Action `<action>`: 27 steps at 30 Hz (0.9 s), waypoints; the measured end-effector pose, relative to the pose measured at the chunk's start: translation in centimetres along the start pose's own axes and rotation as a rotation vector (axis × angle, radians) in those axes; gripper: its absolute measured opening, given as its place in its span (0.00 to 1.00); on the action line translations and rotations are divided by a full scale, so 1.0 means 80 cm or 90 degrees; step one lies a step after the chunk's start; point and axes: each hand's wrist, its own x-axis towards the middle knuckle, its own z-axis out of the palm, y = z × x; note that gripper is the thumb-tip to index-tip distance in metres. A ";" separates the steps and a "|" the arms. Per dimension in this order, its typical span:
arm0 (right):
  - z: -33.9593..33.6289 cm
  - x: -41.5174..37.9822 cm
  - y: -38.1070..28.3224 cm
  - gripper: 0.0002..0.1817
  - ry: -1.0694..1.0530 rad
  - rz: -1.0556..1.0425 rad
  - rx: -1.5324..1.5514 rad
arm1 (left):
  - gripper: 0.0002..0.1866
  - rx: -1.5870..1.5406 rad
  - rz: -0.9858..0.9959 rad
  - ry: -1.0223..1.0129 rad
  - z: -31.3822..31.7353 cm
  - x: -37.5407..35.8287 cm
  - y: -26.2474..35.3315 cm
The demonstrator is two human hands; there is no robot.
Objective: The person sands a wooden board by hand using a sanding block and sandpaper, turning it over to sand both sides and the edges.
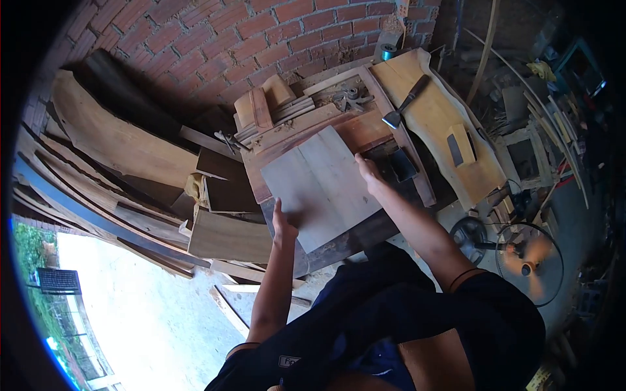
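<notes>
We press a pale grey board (319, 189) flat onto the reddish-brown workbench (365, 130), one hand at each of its edges. Our left hand (283, 225) lies spread along the board's near-left edge, fingers flat on the wood and gripping nothing. Our right hand (369, 173) rests on the board's right edge, fingers laid against the wood; we cannot tell whether they curl around the edge or merely press on it. The board sits slightly askew on the bench, covering most of its middle and reaching to the front edge, where a dark strip of the bench shows beneath it.

Just beyond our right hand, near the bench's right edge, lies a small dark block (402, 164). At the far edge of the bench stand stacked offcuts of light wood (267, 101), with a cluster of small metal fittings (351, 98) beside them. Beside the bench's right edge lies a broad yellowish slab (437, 124), carrying a chisel (405, 103) with a dark handle and a small wooden block (462, 144). Rough planks (111, 137) lean in a heap against the brick wall (228, 39) to the left of the bench. A fan (528, 260) stands on the floor to our right, well apart from the bench.
</notes>
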 end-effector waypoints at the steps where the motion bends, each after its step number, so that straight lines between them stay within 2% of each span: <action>1: -0.003 -0.006 0.000 0.34 0.001 0.032 0.094 | 0.32 -0.191 -0.043 0.014 0.000 -0.011 0.004; 2: -0.006 -0.012 0.002 0.36 0.003 0.069 0.188 | 0.34 -0.381 -0.089 0.031 0.000 -0.021 0.005; 3: -0.007 -0.023 -0.008 0.36 0.006 0.076 0.194 | 0.33 -0.373 -0.056 0.076 0.006 -0.028 0.010; 4: -0.008 -0.039 -0.030 0.36 0.034 0.028 0.245 | 0.33 -0.366 -0.062 0.078 0.009 -0.032 0.018; 5: -0.013 -0.054 -0.053 0.37 0.062 -0.021 0.293 | 0.32 -0.402 -0.029 0.048 0.012 -0.036 0.027; 6: -0.025 -0.069 -0.077 0.37 0.063 -0.017 0.292 | 0.31 -0.442 0.005 0.018 0.019 -0.042 0.040; 8: -0.044 -0.086 -0.122 0.34 -0.028 -0.086 0.384 | 0.30 -0.462 0.034 0.007 0.039 -0.053 0.077; 9: -0.041 -0.078 -0.127 0.34 -0.028 -0.088 0.383 | 0.30 -0.434 0.114 -0.005 0.044 -0.051 0.087; 11: -0.032 -0.068 -0.130 0.20 -0.027 -0.290 0.546 | 0.30 -0.401 0.258 -0.023 0.048 -0.038 0.087; 12: -0.038 -0.069 -0.129 0.20 -0.028 -0.289 0.543 | 0.30 -0.403 0.257 -0.021 0.036 -0.024 0.074; 14: -0.069 -0.069 -0.124 0.04 -0.257 -0.071 0.634 | 0.29 -0.994 -0.076 -0.488 0.015 0.001 0.057; 15: -0.083 -0.062 -0.107 0.36 -0.325 -0.057 0.597 | 0.30 -0.684 -0.025 -0.179 0.036 -0.018 0.088; 16: -0.092 -0.066 -0.095 0.36 -0.323 -0.056 0.595 | 0.30 -0.687 -0.027 -0.179 0.029 -0.014 0.083; 18: -0.105 -0.080 -0.064 0.39 -0.363 -0.015 0.433 | 0.29 -0.660 -0.154 -0.375 0.010 -0.011 0.073; 19: -0.107 -0.082 -0.052 0.39 -0.359 -0.010 0.431 | 0.27 -0.536 -0.102 -0.392 0.002 -0.015 0.062; 20: -0.106 -0.082 -0.041 0.40 -0.350 -0.013 0.358 | 0.27 -0.538 -0.106 -0.390 -0.004 -0.019 0.049; 22: -0.104 -0.086 -0.023 0.42 -0.331 -0.017 0.220 | 0.23 -0.427 -0.180 -0.266 -0.015 -0.024 0.029; 23: -0.110 -0.082 -0.019 0.44 -0.437 -0.021 0.225 | 0.21 -0.344 -0.146 -0.244 -0.017 -0.022 0.020; 24: -0.106 -0.078 -0.009 0.44 -0.436 -0.017 0.224 | 0.21 -0.346 -0.149 -0.242 -0.016 -0.020 0.011; 26: -0.083 -0.059 0.028 0.45 -0.273 -0.103 0.027 | 0.18 -0.093 -0.014 -0.133 -0.018 -0.018 -0.002; 27: -0.077 -0.046 0.041 0.45 -0.274 -0.099 0.027 | 0.18 -0.092 -0.017 -0.132 -0.019 -0.016 -0.003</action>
